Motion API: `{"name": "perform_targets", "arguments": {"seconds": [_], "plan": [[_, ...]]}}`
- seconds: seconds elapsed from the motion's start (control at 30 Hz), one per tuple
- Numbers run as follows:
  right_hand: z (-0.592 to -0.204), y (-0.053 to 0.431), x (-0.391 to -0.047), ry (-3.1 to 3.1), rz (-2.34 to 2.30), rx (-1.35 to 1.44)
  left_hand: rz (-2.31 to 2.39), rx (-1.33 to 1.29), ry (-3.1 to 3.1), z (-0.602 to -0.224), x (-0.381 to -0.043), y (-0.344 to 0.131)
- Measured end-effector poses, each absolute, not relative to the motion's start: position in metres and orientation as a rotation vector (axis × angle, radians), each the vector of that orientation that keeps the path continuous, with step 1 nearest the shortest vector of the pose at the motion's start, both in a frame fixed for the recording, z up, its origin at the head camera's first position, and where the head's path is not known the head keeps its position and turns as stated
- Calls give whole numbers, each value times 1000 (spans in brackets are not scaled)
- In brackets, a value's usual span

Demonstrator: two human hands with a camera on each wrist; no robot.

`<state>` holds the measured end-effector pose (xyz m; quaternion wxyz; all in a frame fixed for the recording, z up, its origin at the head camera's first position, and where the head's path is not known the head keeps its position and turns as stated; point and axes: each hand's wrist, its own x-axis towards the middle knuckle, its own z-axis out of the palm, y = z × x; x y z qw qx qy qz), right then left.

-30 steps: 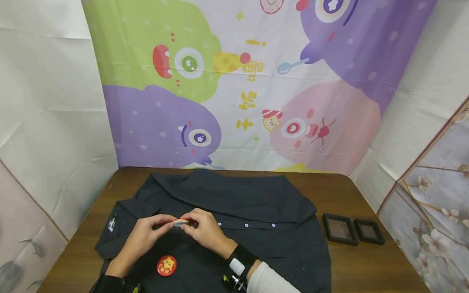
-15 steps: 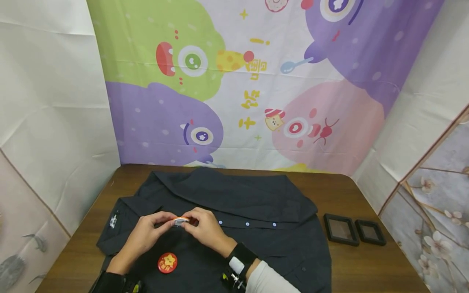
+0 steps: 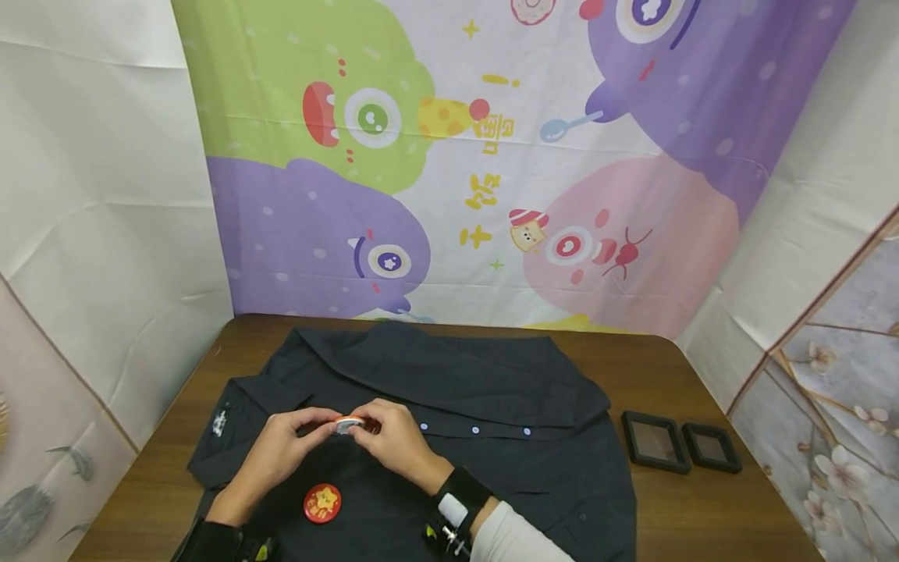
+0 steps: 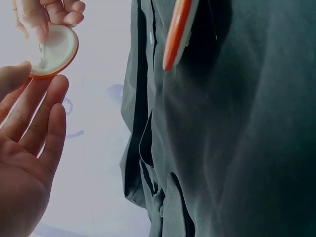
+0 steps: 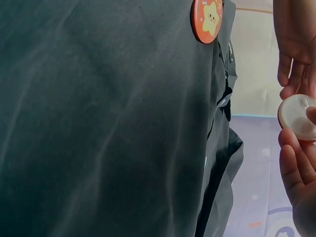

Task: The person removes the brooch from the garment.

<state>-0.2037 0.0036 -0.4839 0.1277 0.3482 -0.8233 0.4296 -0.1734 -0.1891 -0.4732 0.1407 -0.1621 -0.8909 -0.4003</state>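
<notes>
In the head view, my left hand (image 3: 281,446) and right hand (image 3: 399,441) meet above a dark shirt (image 3: 485,499) laid on the table. Between them is a round pin badge (image 3: 349,425) with an orange rim. The left wrist view shows its white back (image 4: 57,49) and pin; left thumb and fingers pinch one edge, while a right fingertip lies by the pin. In the right wrist view, the right hand (image 5: 301,173) holds the badge's lower edge. A second badge (image 3: 322,503), red with a yellow star, lies face up on the shirt, nearer me.
Two black square frames (image 3: 656,442) (image 3: 712,447) stand side by side on the brown table (image 3: 702,523), right of the shirt. A cartoon-print cloth (image 3: 463,281) hangs behind the table. White buttons (image 3: 475,431) run across the shirt.
The head view has shifted slightly. Both hands keep their hold on the badge, which tilts a little so more of its white back shows; the star badge stays on the shirt.
</notes>
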Motion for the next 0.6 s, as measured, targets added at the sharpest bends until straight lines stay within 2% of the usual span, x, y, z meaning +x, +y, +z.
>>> {"name": "perform_targets", "arguments": {"seconds": [0.6], "plan": [[-493, 1, -200, -2273, 1010, 955, -1116, -505, -2553, -477, -175, -187]]}}
